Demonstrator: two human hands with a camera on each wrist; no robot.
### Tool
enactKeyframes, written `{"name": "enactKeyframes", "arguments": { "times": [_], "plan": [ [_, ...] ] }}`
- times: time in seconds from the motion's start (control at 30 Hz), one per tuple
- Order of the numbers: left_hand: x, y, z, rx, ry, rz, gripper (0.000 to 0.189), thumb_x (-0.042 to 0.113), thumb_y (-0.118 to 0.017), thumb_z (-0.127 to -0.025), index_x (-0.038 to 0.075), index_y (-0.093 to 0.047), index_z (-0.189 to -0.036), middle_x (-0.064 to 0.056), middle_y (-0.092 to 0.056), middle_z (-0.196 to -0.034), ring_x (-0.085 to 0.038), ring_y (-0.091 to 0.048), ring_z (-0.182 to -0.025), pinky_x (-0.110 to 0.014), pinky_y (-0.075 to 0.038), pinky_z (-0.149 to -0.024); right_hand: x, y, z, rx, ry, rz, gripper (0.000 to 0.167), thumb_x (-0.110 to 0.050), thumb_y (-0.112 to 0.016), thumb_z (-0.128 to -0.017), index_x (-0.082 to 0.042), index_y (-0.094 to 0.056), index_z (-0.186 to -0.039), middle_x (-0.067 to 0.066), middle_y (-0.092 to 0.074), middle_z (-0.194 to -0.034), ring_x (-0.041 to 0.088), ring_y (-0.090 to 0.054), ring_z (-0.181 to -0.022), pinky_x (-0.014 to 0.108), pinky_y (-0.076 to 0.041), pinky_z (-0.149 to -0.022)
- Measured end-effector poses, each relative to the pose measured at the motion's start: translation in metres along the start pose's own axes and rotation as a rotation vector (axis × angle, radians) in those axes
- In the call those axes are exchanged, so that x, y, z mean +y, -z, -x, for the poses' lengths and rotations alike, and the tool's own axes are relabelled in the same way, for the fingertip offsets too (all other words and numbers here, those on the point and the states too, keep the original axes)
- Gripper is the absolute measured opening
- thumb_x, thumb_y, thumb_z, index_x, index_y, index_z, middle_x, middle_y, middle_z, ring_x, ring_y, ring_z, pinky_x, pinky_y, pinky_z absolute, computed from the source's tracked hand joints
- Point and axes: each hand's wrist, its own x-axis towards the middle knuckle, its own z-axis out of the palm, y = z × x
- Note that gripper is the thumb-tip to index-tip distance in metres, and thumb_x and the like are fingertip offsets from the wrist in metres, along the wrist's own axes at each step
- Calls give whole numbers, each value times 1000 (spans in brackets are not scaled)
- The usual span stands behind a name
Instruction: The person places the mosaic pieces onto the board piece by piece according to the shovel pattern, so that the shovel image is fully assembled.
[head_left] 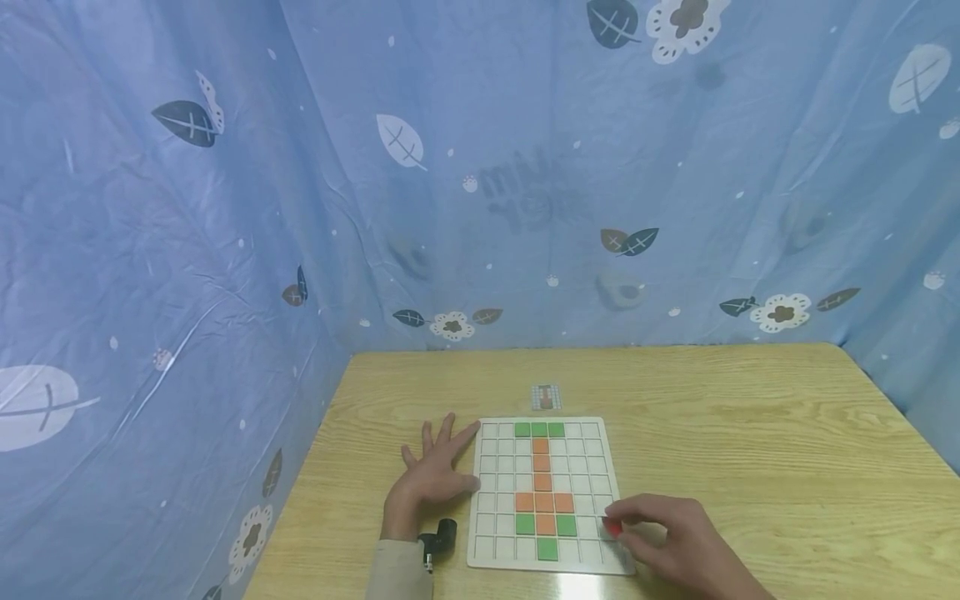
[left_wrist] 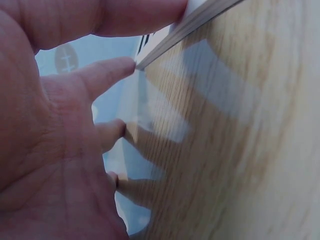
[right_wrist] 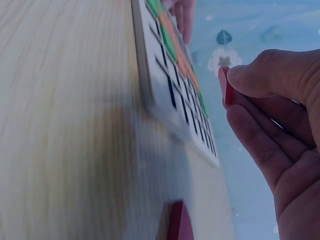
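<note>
A white grid board [head_left: 489, 530] lies on the wooden table, with green tiles [head_left: 539, 430] across its top row and orange tiles [head_left: 542, 463] running down its middle. More green tiles sit near its lower end. My left hand [head_left: 435, 477] spreads its fingers at the board's left side, thumb and index finger touching the edge. Between thumb and fingertips, my right hand [head_left: 678, 533] pinches a small red tile [right_wrist: 226, 86]. In the head view that tile overlaps the board's lower right edge; the right wrist view shows it apart from the board.
Behind the board lies a small card [head_left: 546, 397] with a printed grid pattern. Another red piece [right_wrist: 181, 222] is on the table by the right hand. A black device [head_left: 438, 537] sits at the left wrist. Blue patterned curtains [head_left: 510, 200] border the table.
</note>
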Motion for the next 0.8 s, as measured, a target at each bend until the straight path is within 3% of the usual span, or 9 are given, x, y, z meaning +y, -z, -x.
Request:
{"name": "enactKeyframes", "arguments": {
  "times": [0.17,0.4,0.63,0.8],
  "plan": [
    [1,0,0,0,4,3,100,23,-75,-75,26,-44,-170,-21,-12,-184,-59,10,-166,-91,16,-117,-5,-8,-11,7,78,1,49,12,-86,-77,-22,-82,-112,-13,-83,-102,2,-77,-88,6,-54,-88],
    [1,1,0,0,4,6,100,23,-76,-75,26,-45,-169,-21,-12,-184,-59,10,-166,-91,16,-117,-13,-15,-24,-6,105,-2,44,10,-86,-80,-21,-82,-111,-13,-83,-103,2,-78,-88,8,-56,-86],
    [2,2,0,-3,7,13,100,23,-76,-75,26,-45,-169,-21,-13,-184,-59,10,-166,-90,16,-117,-18,-26,-33,15,187,-58,51,15,-84,-77,-20,-81,-113,-10,-83,-102,6,-80,-89,11,-58,-87],
    [1,2,0,-5,10,13,100,23,-76,-75,26,-45,-169,-21,-12,-184,-58,11,-166,-90,16,-117,-21,-32,-38,-22,184,-84,47,12,-83,-80,-20,-81,-115,-9,-84,-103,6,-80,-90,11,-58,-89]
  ]
}}
